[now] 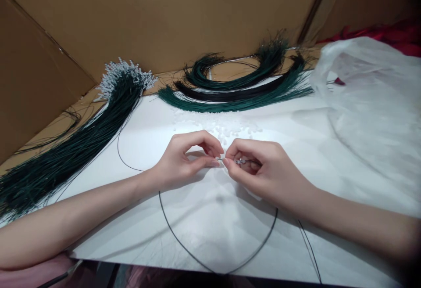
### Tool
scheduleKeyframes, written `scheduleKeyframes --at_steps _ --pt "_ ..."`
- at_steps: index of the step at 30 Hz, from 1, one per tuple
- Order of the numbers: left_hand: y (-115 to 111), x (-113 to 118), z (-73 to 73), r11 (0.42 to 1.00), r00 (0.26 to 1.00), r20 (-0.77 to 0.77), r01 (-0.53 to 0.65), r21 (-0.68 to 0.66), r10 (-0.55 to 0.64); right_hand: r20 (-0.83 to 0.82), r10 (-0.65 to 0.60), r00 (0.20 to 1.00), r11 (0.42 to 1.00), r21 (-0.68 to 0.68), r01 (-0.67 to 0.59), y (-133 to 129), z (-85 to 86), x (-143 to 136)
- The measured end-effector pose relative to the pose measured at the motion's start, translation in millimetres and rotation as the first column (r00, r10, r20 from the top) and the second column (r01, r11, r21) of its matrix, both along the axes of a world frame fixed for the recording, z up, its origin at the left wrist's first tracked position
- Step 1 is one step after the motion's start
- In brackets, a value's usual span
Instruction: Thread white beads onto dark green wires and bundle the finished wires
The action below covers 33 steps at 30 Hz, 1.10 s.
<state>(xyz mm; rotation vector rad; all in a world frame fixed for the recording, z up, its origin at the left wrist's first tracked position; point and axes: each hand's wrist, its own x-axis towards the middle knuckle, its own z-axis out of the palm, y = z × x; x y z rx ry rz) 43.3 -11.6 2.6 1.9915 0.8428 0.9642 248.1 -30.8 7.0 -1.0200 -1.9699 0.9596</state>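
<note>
Both hands meet above the white work surface. My left hand (194, 154) pinches a small white bead (217, 159) between thumb and index finger. Close against it, my right hand (258, 163) is closed on a dark cord, with small pale beads (241, 161) showing on it beside the fingers. A loop of dark cord (184, 245) hangs below the hands down to the front edge. Just behind the fingertips lies a scatter of small white beads (226, 123).
A long bundle of dark green cords (75, 147) with white beaded ends (121, 77) lies at left. Curved green and black cord bundles (237, 97) lie at the back before cardboard walls (184, 16). Clear plastic bag (371, 103) and red material (388, 37) are at right.
</note>
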Motion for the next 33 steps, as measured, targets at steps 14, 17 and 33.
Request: scheduleKeyframes --at_steps 14,17,33 --pt "-2.5 3.5 3.9 0.983 0.994 -0.103 -0.018 0.181 0.037 0.006 -0.006 1.000 1.000 0.016 0.006 0.3 -0.2 1.4" --pt "-3.1 3.0 4.1 0.980 0.993 -0.110 -0.008 0.200 0.031 0.009 0.001 1.000 1.000 0.009 -0.001 0.2 -0.6 1.4" --pt "-0.9 2.6 1.3 0.994 0.998 -0.068 -0.009 0.111 0.016 0.029 0.000 1.000 0.999 0.050 -0.001 -0.4 -2.5 1.2"
